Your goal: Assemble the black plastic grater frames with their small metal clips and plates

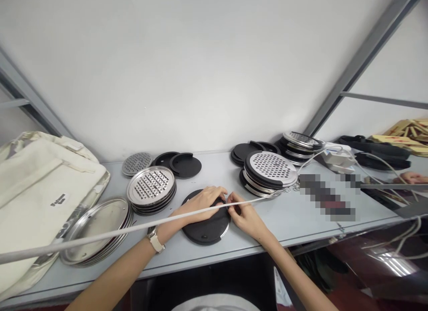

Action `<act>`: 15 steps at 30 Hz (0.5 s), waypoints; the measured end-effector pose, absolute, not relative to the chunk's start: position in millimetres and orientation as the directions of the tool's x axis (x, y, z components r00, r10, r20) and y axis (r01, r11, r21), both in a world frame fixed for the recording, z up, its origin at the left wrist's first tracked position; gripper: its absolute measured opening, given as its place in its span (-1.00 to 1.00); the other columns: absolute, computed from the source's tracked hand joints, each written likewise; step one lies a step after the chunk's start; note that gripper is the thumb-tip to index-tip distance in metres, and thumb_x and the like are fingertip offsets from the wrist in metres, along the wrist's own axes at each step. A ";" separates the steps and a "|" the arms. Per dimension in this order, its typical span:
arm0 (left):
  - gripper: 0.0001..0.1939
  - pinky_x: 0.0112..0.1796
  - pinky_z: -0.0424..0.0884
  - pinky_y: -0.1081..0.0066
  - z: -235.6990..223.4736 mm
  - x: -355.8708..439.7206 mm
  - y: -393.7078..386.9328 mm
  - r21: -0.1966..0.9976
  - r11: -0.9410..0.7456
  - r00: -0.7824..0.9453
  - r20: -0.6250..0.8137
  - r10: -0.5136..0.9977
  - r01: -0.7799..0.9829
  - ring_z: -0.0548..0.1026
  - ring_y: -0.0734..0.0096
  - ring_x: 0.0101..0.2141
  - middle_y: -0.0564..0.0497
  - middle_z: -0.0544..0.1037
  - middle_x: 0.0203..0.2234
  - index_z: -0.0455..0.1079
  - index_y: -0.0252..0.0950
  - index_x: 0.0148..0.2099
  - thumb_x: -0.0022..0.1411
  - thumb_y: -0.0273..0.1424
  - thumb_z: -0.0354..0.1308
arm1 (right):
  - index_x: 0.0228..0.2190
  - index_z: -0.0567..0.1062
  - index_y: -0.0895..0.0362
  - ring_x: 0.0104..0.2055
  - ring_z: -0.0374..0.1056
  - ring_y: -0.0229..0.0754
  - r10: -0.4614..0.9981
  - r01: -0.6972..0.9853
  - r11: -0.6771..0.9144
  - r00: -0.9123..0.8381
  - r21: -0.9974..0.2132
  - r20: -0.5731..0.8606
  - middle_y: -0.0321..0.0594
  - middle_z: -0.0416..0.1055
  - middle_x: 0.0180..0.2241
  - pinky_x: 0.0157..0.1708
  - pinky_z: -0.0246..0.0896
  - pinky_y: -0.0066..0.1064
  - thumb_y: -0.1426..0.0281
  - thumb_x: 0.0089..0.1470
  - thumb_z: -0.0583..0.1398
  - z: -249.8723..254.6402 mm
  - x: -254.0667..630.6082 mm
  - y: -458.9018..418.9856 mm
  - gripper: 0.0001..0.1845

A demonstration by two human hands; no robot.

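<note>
1. Cord point(133, 229) stretches nearest us, crossing before both wrists.
2. Our left hand point(204, 205) lies across the black disc point(207, 228), fingers bent by its far right rim; whether it grips, we cannot tell.
3. Our right hand point(241, 213) meets that rim, fingertips drawn together, their hold too small to tell.
4. Beyond the disc, grater stacks flank us, left point(151, 186) and right point(270, 168).
</note>
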State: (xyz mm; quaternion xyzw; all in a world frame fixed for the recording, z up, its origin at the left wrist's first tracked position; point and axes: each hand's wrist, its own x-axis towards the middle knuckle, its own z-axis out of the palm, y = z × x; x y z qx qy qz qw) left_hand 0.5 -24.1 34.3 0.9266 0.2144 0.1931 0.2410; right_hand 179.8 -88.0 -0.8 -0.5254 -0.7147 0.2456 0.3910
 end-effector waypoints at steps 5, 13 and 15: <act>-0.73 0.01 0.25 0.25 36.0 1.8 -24.7 0.491 -0.821 0.844 0.272 0.463 0.292 0.33 0.30 -0.07 -0.03 0.38 -0.14 0.18 -0.23 -0.01 0.23 -0.53 -0.02 | -0.45 0.19 0.09 -0.42 0.17 -0.24 0.939 0.588 0.338 -0.152 -0.735 0.310 -0.34 0.21 -0.49 -0.38 0.08 -0.42 0.52 0.09 -0.04 -0.5 181.1 -88.3 -0.88; -0.74 0.02 0.21 0.27 33.8 1.7 -24.5 0.422 -0.859 0.847 0.305 0.435 0.290 0.34 0.31 -0.08 -0.03 0.39 -0.14 0.17 -0.25 -0.01 0.25 -0.51 -0.02 | -0.41 0.24 0.10 -0.35 0.23 -0.17 0.930 0.719 0.342 -0.170 -0.605 0.324 -0.26 0.30 -0.44 -0.29 0.11 -0.36 0.46 0.14 -0.02 -2.0 179.4 -89.9 -0.90; -0.74 0.01 0.21 0.25 31.9 1.7 -24.0 0.396 -0.869 0.849 0.306 0.431 0.298 0.35 0.29 -0.08 -0.05 0.40 -0.14 0.17 -0.26 0.00 0.26 -0.50 -0.03 | -0.39 0.27 0.10 -0.35 0.24 -0.16 0.928 0.746 0.345 -0.179 -0.569 0.328 -0.25 0.32 -0.45 -0.29 0.12 -0.36 0.44 0.14 0.01 -2.0 177.8 -89.9 -0.92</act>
